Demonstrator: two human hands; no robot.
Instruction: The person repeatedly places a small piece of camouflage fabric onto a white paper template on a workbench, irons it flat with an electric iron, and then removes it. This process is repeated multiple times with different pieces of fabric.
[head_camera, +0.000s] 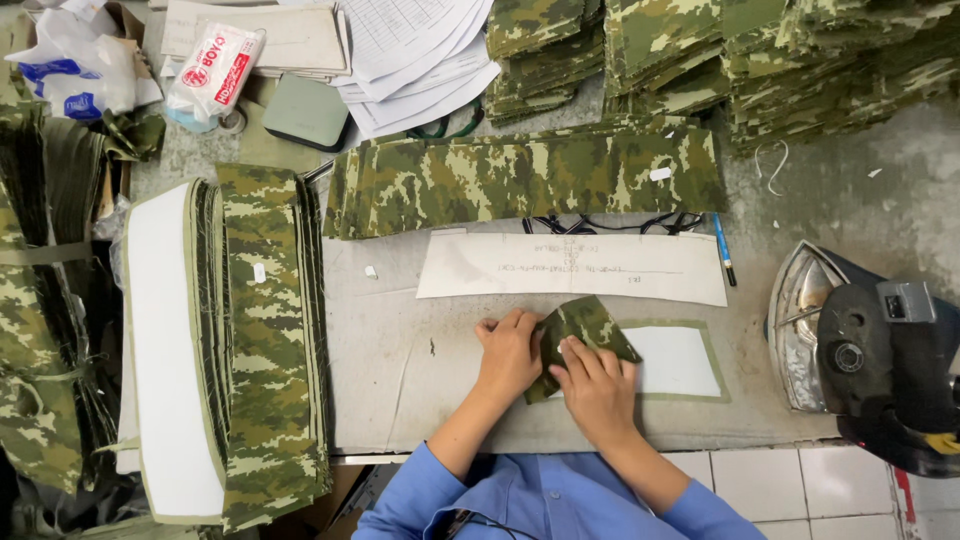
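Folding step, I judge: both hands, left hand (508, 352) flat and right hand (597, 388) pinching, press the camouflage strip (580, 328) below the paper template (572, 267); next calls for creasing it flat.

A long paper template (572, 268) lay just beyond the hands, with a blue pen (724, 250) at its right end. Farther out sat a row of camouflage strips (520, 180), and beyond that tall camouflage stacks (720, 60) and loose papers (420, 50). Well to the left lay a long pile of strips (265, 340) beside white interfacing (160, 340). Far left and beyond were a green case (307, 112) and a tissue pack (215, 72). An iron (860, 350) rested to the right.
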